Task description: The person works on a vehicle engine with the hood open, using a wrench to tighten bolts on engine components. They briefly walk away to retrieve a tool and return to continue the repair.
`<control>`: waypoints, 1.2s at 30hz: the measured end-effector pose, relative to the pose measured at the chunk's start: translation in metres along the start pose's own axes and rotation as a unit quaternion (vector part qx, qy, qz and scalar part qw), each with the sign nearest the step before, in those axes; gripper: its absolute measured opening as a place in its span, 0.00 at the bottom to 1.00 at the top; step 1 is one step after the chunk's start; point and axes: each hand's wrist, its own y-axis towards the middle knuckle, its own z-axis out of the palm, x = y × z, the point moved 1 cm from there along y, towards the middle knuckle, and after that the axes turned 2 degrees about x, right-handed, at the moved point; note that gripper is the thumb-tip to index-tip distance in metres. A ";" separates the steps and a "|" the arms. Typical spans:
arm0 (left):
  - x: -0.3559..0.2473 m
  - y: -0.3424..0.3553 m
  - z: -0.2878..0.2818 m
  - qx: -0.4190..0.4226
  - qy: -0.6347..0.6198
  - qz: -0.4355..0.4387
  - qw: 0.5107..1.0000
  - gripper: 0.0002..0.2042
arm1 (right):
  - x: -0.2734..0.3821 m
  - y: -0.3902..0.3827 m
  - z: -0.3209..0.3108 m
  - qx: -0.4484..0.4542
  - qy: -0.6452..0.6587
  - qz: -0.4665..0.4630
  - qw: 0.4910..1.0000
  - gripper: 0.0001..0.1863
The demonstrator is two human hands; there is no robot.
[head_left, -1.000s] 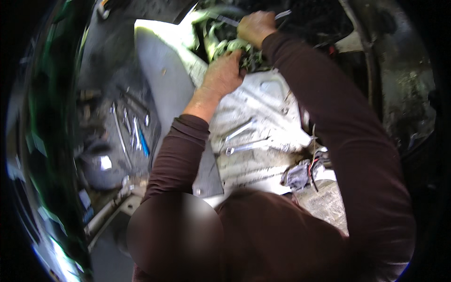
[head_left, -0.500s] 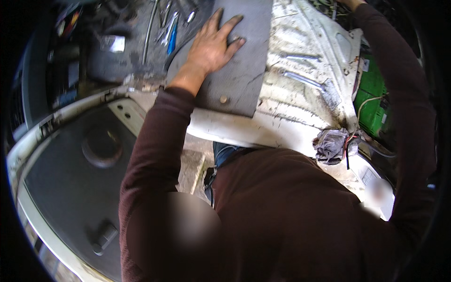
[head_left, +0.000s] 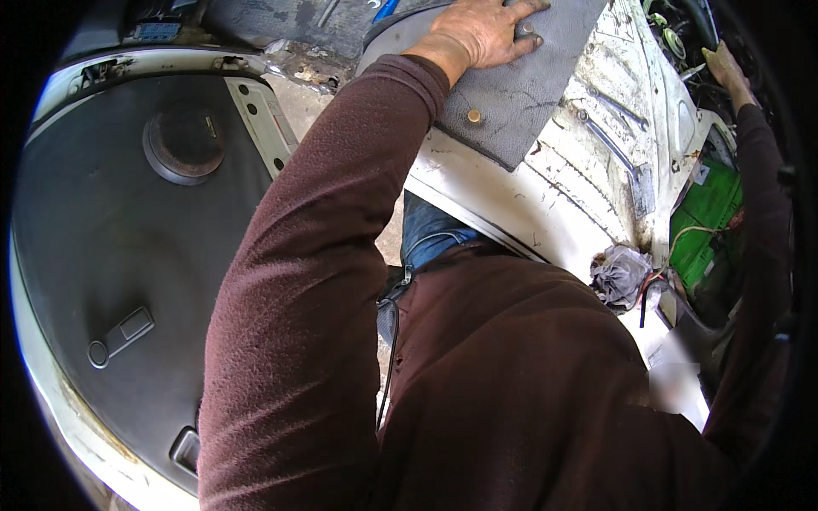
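Note:
My left hand [head_left: 487, 32] lies palm down with fingers spread on a grey textured mat [head_left: 511, 94] over the vehicle's white bodywork. A round brass-coloured stud [head_left: 474, 116] shows near the mat's lower corner. At the far right, my right hand [head_left: 731, 72] reaches into the dark engine area, its fingers bent beside a pale, thin metal piece [head_left: 693, 73]. What they grip is too small and shadowed to make out. Between the hands, a wrench [head_left: 607, 140] and a darker slim tool [head_left: 622, 111] rest on the dirty white panel [head_left: 567, 166].
A green battery [head_left: 705, 226] with wires sits below my right hand. Near it a crumpled grey rag [head_left: 620, 274] lies by the panel's edge. An open vehicle door [head_left: 68, 230] with a round speaker [head_left: 183, 149] and window crank [head_left: 119, 338] fills the left side.
The view has shifted, so the mat, panel and my left hand now sit farther right and higher. My left hand stays on the mat. My right hand now shows more fully.

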 end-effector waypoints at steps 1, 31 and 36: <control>-0.002 -0.002 -0.003 0.027 -0.027 -0.028 0.999 0.31 | 0.003 -0.001 -0.001 -0.013 0.002 0.007 1.000 0.37; -0.001 0.014 0.029 -0.161 -0.002 0.055 0.985 0.32 | 0.061 -0.105 -0.079 -0.005 0.123 0.059 0.991 0.23; -0.081 0.103 0.005 -0.176 -0.090 0.178 0.964 0.23 | 0.076 -0.105 -0.100 0.005 0.129 0.035 0.991 0.22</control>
